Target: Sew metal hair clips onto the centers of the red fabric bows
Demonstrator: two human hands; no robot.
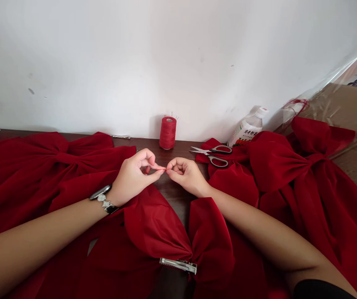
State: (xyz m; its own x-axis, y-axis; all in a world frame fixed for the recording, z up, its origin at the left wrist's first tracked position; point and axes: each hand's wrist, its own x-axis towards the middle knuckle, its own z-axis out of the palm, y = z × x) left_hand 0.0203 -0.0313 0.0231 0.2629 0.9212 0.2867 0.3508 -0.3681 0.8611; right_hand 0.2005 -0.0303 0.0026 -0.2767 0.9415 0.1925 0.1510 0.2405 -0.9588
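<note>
Closely, a red fabric bow spreads its loops across the foreground of a dark bench, directly below the person's hands, with a silver metal clip lying across its gathered middle. A black sleeve shows at the lower right edge. Just beyond the bow, the left hand and the right hand meet at the fingertips, over the bench. The left grip is pinched closed, index finger and thumb drawn together at their ends; a watch and a bracelet circle that wrist. The right grip is pinched closed as well, thumb against index finger, the other fingers curled in. A speck of red shows where the tips come together, too fine to tell what either grip holds. On the left, a larger red bow covers the bench; on the right, another red bow sits atop draped cloth. Scissors with black-and-grey handles lie partly spread on red fabric beyond the right hand. Farther back stand a cone of red thread, thin metal pins rising from its top, and a tilted, labelled bottle near the white wall.
</note>
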